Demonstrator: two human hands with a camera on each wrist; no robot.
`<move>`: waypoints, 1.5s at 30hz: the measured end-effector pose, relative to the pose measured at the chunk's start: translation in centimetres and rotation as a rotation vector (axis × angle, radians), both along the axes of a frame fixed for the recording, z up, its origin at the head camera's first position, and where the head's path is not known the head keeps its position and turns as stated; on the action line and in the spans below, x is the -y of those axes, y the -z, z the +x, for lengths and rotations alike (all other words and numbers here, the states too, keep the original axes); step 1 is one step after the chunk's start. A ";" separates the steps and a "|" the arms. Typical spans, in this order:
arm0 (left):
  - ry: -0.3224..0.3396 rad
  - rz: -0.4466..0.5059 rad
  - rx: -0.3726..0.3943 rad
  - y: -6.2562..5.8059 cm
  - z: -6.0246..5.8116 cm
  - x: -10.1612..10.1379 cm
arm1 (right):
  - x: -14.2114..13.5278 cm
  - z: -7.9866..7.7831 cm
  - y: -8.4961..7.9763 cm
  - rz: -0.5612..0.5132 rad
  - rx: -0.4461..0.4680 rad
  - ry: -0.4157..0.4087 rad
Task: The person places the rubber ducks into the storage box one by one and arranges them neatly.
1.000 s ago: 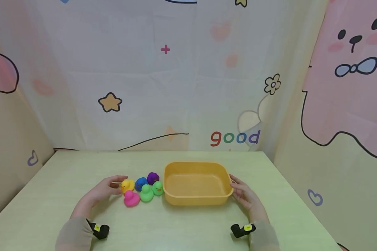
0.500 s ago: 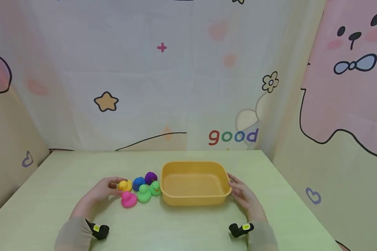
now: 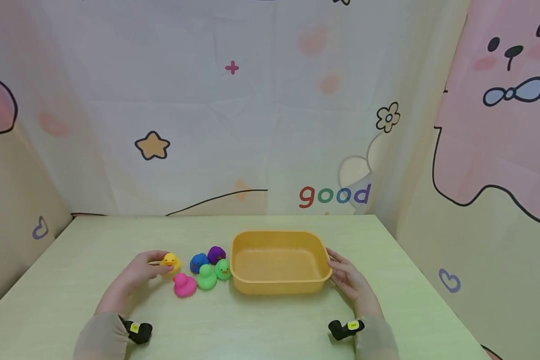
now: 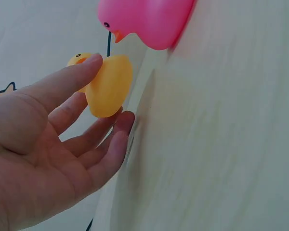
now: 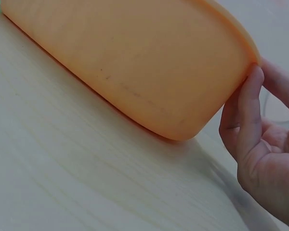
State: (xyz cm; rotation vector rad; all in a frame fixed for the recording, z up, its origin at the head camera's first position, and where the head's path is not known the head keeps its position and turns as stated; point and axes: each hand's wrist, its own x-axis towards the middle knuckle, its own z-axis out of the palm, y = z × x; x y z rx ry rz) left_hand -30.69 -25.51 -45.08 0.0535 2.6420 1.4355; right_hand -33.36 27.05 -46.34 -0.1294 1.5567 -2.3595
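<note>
My left hand (image 3: 140, 270) pinches a yellow rubber duck (image 3: 171, 262) between thumb and fingers. In the left wrist view the thumb lies across the duck (image 4: 109, 89), partly hiding its head. A pink rubber duck (image 3: 185, 285) sits just to the right of that hand. My right hand (image 3: 350, 279) holds the right side of a yellow-orange plastic tub (image 3: 279, 287). In the right wrist view, thumb and index finger meet the rim at the tub's corner (image 5: 183, 96). Nothing lies inside the tub.
Between the left hand and the tub stand a blue duck (image 3: 199, 263), a purple duck (image 3: 216, 255) and two green ducks (image 3: 206, 277), close together. The rightmost green one is against the tub's left wall. A printed cloth (image 3: 198, 110) hangs behind the pale table (image 3: 234, 330).
The left hand has taken hold of the yellow duck, turned it to face forward and drawn it slightly left, away from the others. The right hand and tub have stayed in place.
</note>
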 end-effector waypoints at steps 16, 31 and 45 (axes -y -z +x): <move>-0.042 0.435 0.070 0.0 0.1 0.1 | -0.4 -0.2 0.5 -0.027 -0.058 -0.029; -0.096 0.505 0.079 -0.5 0.1 -1.1 | -0.6 0.0 0.6 -0.139 -0.069 -0.086; -0.141 0.694 0.050 -2.0 -0.5 -4.7 | 0.0 0.5 -0.6 -0.139 0.003 -0.038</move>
